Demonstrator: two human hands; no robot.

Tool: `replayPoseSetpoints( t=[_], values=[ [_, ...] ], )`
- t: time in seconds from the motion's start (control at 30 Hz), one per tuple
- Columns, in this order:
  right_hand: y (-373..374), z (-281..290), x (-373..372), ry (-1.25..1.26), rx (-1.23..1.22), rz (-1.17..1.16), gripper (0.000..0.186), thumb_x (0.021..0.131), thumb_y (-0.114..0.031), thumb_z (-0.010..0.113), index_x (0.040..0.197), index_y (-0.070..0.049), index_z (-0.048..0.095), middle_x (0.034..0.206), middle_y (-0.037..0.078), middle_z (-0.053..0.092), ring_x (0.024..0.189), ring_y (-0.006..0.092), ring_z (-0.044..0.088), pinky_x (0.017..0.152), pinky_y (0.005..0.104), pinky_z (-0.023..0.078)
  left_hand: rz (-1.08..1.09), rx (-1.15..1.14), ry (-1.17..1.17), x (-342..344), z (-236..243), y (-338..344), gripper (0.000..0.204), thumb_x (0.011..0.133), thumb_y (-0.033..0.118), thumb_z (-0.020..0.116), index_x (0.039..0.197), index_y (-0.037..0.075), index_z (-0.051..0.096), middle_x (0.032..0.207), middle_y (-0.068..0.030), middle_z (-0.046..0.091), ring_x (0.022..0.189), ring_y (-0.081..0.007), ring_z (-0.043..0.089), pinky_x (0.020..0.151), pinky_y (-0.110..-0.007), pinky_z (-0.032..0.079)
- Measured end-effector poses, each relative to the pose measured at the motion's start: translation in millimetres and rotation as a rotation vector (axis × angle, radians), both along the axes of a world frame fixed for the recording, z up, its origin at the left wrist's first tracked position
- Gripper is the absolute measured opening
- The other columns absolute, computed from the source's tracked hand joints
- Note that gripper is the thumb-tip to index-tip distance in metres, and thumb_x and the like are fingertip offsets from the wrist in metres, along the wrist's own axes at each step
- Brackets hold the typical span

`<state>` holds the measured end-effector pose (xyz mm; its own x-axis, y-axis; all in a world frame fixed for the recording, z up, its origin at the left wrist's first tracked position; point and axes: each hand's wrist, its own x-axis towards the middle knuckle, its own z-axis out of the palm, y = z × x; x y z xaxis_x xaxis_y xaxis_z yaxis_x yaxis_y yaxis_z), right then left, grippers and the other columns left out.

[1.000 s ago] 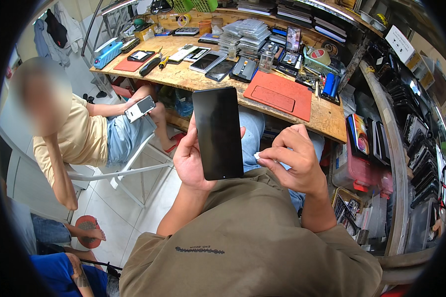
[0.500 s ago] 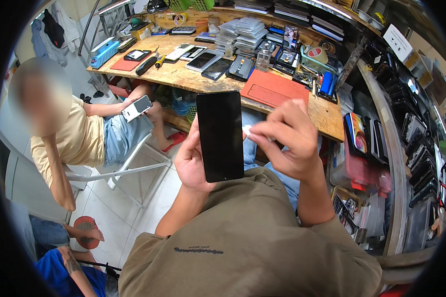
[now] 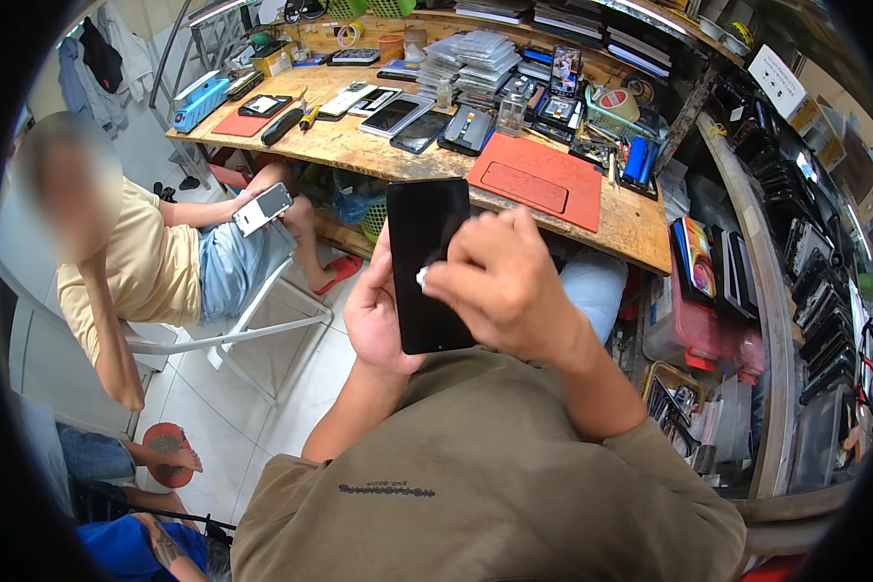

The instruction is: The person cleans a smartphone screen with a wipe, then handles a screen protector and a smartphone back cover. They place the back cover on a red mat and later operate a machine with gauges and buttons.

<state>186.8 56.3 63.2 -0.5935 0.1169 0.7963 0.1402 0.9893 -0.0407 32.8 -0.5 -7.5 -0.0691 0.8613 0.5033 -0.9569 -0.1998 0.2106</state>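
Note:
A black smartphone [image 3: 425,233] stands nearly upright in the picture, its dark glossy screen facing me. My left hand [image 3: 371,315] is closed around its left edge and lower back. In a pinch of thumb and fingers, my right hand [image 3: 504,281] holds a small white wad [image 3: 423,277], which looks like tissue or cotton. The wad is over the middle of the screen and seems to touch it. My right hand covers the phone's lower right part.
Ahead stands a wooden workbench [image 3: 349,145] with a red mat [image 3: 543,179], several phones, stacked clear cases and tools. A seated person [image 3: 155,252] at the left holds a white phone [image 3: 262,209]. Shelves with dark phone parts [image 3: 815,262] line the right. Another person's legs show at lower left.
My right hand has moved left with the white wad, from beside the phone's right edge to over its screen. My left hand keeps the phone in nearly the same place.

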Motion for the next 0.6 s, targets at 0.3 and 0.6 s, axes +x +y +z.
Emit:
replayPoseSetpoints(
  t=[0.3,0.6],
  values=[
    [2,17,10,0.096,0.019,0.006,0.020,0.073,-0.012,0.086,0.090,-0.012,0.076,0.080,0.000,0.054,0.073,0.0205,0.053,0.071,0.0385,0.034,-0.047,-0.004,-0.082,-1,6,-1,0.059,0.110,0.025,0.030,0.167,0.011,0.024,0.163,-0.0166,0.044,0.145,-0.0353,0.050,0.123,-0.054,0.039],
    [29,19,-10,0.063,0.021,-0.017,0.012,0.080,-0.012,0.080,0.081,-0.010,0.069,0.083,0.003,0.054,0.079,0.0236,0.056,0.075,0.0409,0.037,-0.027,-0.027,-0.084,-2,5,-2,0.057,0.110,0.025,0.030,0.166,0.010,0.027,0.163,-0.0159,0.044,0.145,-0.0318,0.050,0.123,-0.048,0.039]
  ],
)
